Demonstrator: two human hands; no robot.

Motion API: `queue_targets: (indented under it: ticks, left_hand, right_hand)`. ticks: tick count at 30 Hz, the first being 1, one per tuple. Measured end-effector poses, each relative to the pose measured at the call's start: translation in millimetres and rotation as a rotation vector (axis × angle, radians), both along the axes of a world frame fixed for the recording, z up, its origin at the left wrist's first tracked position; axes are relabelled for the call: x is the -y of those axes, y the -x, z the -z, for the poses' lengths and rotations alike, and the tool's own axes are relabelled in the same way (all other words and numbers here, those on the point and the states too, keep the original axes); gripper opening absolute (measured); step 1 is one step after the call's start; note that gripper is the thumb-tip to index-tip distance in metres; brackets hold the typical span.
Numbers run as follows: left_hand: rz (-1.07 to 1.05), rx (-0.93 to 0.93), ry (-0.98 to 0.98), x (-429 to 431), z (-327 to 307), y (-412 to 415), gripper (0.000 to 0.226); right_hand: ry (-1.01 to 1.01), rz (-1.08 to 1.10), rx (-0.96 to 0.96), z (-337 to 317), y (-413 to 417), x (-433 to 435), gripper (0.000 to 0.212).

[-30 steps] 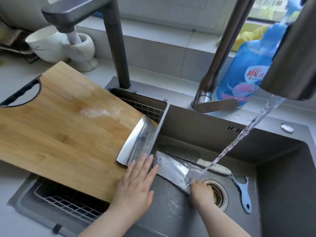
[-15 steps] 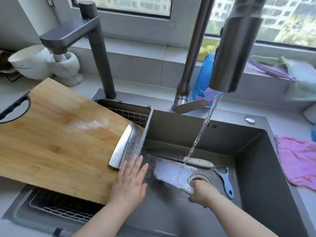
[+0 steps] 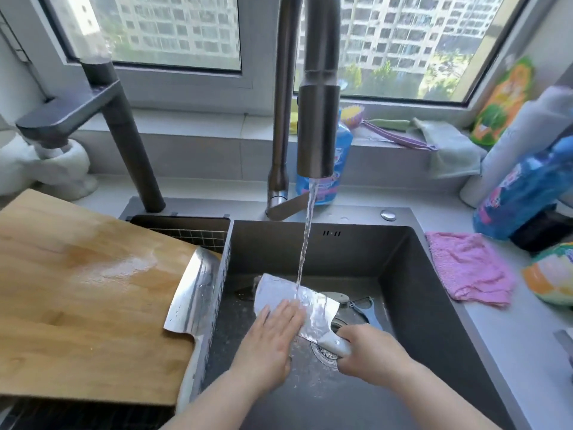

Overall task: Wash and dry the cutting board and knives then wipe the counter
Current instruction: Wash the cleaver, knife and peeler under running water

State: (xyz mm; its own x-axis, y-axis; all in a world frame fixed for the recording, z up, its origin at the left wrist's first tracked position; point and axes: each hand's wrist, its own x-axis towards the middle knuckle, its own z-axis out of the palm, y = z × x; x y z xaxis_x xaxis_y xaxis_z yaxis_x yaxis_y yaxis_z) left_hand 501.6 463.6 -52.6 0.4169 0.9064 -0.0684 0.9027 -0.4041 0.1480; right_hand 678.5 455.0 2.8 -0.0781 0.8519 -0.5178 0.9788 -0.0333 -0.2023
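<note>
Left hand [image 3: 269, 340] flat on cleaver [image 3: 277, 291], right hand [image 3: 370, 353] round handle [image 3: 334, 344], probably peeler [image 3: 361, 307] behind

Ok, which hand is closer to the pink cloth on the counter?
Right. The right hand grips the handle of the cleaver in the sink, below and left of the pink cloth; the left hand lies flat on its blade, farther left.

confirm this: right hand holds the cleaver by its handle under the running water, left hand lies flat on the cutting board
No. In the head view the left hand lies flat on the blade of the cleaver, not on the cutting board. The right hand does hold its handle under the running water.
</note>
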Motion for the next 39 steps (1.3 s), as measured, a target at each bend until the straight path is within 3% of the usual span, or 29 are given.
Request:
queue_targets:
  ticks: [5,8,11,17,19,20,25,27,31,36,39]
  left_hand:
    - [-0.17,-0.089,0.01,-12,-6,-1,0.076]
    - [0.01,0.004,-0.078,0,5,-20,0.088]
    - [0.147,-0.071,0.035,4,8,-21,0.082]
    - [0.014,-0.039,0.015,-12,-2,3,0.08]
    - [0.085,-0.041,-0.031,-6,1,1,0.091]
    - [0.139,-0.064,0.038,-3,3,0,0.096]
    - [0.307,-0.053,-0.057,-5,-1,1,0.096]
    - [0.232,-0.046,-0.067,-7,0,6,0.107]
    - [0.058,0.073,-0.06,0,10,7,0.107]
    - [0.295,-0.061,-0.041,8,6,-1,0.108]
    - [0.173,-0.097,-0.083,-18,-3,19,0.097]
  right_hand:
    - [-0.022,-0.009,-0.007,-4,0,7,0.033]
    - [-0.029,-0.02,-0.025,-3,6,5,0.033]
    - [-0.047,-0.053,-0.02,-5,10,3,0.033]
    - [-0.1,-0.076,-0.003,-5,9,4,0.032]
    - [-0.117,-0.075,-0.013,-3,12,4,0.032]
    - [-0.126,-0.073,-0.016,-3,13,4,0.033]
    - [-0.194,-0.088,-0.015,-3,11,5,0.034]
    - [-0.208,-0.09,-0.021,-2,9,6,0.035]
    - [-0.221,-0.079,-0.044,-1,8,8,0.035]
    - [-0.23,-0.039,-0.062,3,8,7,0.034]
    - [-0.223,0.018,-0.075,4,3,7,0.031]
